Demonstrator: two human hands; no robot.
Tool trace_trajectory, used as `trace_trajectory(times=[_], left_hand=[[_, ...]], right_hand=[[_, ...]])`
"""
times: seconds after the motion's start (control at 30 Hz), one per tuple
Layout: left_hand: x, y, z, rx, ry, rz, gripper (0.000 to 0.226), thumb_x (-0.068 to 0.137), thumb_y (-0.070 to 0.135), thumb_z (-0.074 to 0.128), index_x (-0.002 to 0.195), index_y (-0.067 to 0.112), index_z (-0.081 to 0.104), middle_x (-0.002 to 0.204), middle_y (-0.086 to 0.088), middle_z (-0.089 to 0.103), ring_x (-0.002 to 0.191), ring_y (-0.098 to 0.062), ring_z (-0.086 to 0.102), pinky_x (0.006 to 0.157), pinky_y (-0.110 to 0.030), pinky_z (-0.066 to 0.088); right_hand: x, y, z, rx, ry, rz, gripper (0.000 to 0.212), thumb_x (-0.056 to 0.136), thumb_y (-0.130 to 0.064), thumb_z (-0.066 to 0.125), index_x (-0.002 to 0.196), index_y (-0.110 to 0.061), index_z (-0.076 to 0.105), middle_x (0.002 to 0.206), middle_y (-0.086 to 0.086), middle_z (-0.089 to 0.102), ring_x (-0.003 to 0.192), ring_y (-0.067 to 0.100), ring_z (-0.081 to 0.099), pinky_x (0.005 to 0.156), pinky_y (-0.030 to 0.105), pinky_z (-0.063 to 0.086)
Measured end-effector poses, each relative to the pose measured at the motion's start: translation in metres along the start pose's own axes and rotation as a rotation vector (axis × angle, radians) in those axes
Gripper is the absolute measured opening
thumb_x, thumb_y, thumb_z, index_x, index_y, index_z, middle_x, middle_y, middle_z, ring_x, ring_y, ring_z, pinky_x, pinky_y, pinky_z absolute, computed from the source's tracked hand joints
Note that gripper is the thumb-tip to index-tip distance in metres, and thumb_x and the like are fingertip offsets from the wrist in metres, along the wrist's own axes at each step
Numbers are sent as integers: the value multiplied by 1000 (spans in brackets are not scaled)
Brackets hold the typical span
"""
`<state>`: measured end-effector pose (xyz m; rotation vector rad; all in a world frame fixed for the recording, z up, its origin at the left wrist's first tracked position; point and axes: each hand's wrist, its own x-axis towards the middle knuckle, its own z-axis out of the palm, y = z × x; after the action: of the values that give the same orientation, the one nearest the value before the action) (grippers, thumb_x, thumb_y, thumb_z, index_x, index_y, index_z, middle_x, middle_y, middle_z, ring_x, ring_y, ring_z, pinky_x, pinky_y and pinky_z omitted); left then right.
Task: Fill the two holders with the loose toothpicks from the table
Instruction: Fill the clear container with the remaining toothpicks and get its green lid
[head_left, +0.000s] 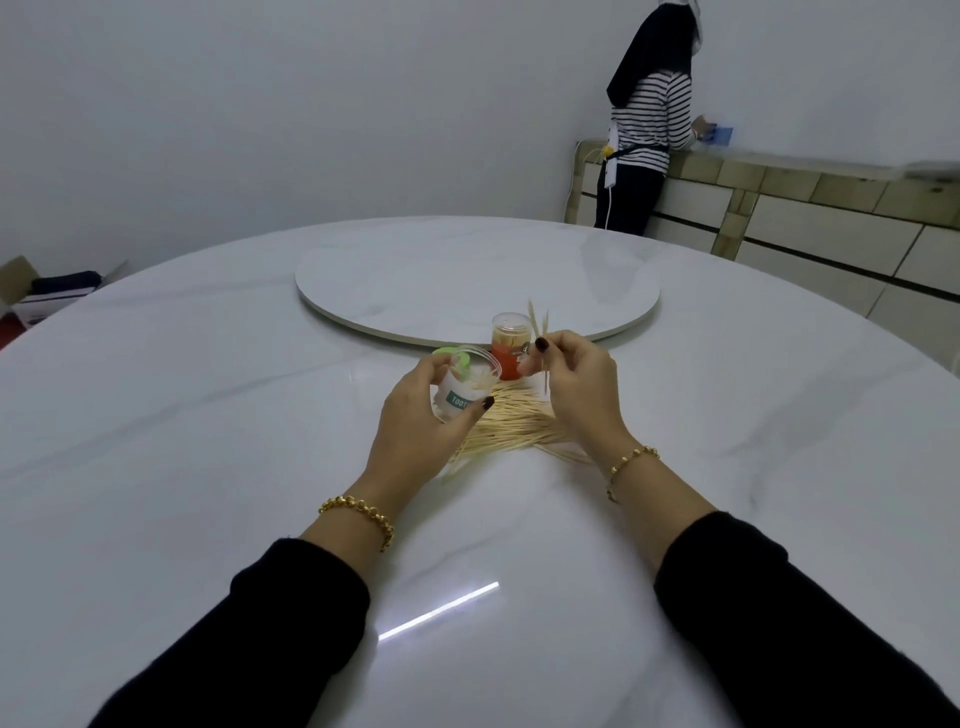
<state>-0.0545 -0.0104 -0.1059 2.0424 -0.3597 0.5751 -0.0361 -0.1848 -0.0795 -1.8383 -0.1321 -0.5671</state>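
Looking at one round white table (208, 415) with one turntable disc (467, 270) upper centre. One pile of pale, thin loose toothpicks (519, 421) mid-frame. Two holders: left hand (415, 421) wraps the clear holder (462, 384), green lid, tilted; red holder (509, 343) stands just behind, picks inside. Right hand (582, 384) pinches a few picks (537, 317) upright.

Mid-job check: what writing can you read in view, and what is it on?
"TOOT": on the teal label of the clear holder held in the left hand; that hand covers the rest of the word.
On the red holder: label print too blurred to read.
Nothing else is legible.
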Motion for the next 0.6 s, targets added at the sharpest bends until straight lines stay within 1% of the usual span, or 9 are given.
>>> trace_trajectory(times=[0.07,0.1,0.17,0.2,0.23,0.33,0.4,0.5,0.6], left_hand=[[3,-1,4,6,-9,18,50,77,38,75,119,21,54,108,12,61,102,-3,55,85,-17,44],[4,-2,6,13,-11,29,51,77,39,75,119,21,54,108,12,61,101,-2,55,86,-22,47],[7,-3,8,21,-16,49,51,76,41,74,119,23,54,106,14,61,101,-1,55,85,-32,51],[8,-3,9,24,-16,55,51,75,42,73,118,24,54,106,16,61,100,-1,54,85,-35,52],[9,-4,10,27,-14,59,50,74,44,72,118,25,54,105,17,61,100,-1,55,84,-37,52],[11,-4,11,13,-10,63,48,74,43,70,116,25,55,104,17,62,99,-3,56,84,-38,51],[12,-5,12,-2,-14,61,47,74,42,71,115,25,56,104,16,62,99,-4,56,82,-38,52],[12,-5,11,-10,-7,55,47,74,43,71,115,26,55,104,18,61,99,-2,55,81,-37,53],[12,-5,10,-15,-4,51,45,74,42,71,114,29,54,103,21,60,100,2,54,82,-28,50]], right_hand=[[4,-7,2,58,0,-9,23,98,-17,48,81,-13,63,76,-3,73,76,25,67,72,35,52],[7,-11,2,90,-4,-14,22,99,-16,47,84,-10,63,78,-2,74,79,25,68,71,34,54],[11,-19,5,183,-27,-14,22,101,-12,44,91,-3,61,82,-2,73,80,13,70,64,23,54],[13,-23,8,226,-46,-13,22,101,-12,43,93,-2,60,84,0,74,81,10,70,65,18,53],[14,-24,11,257,-66,-14,21,101,-13,42,93,-3,59,86,1,74,83,12,70,67,19,53],[14,-24,20,292,-95,-9,19,101,-17,43,93,-7,58,90,1,75,87,22,70,74,32,58],[12,-20,25,304,-104,3,19,101,-17,44,95,-5,57,93,0,75,89,26,69,77,41,58],[10,-12,29,306,-136,5,21,102,-15,42,96,-2,57,96,2,74,94,23,69,79,38,57],[9,-7,31,289,-143,-15,29,103,-22,37,96,-9,61,100,0,72,98,19,67,85,37,54]])
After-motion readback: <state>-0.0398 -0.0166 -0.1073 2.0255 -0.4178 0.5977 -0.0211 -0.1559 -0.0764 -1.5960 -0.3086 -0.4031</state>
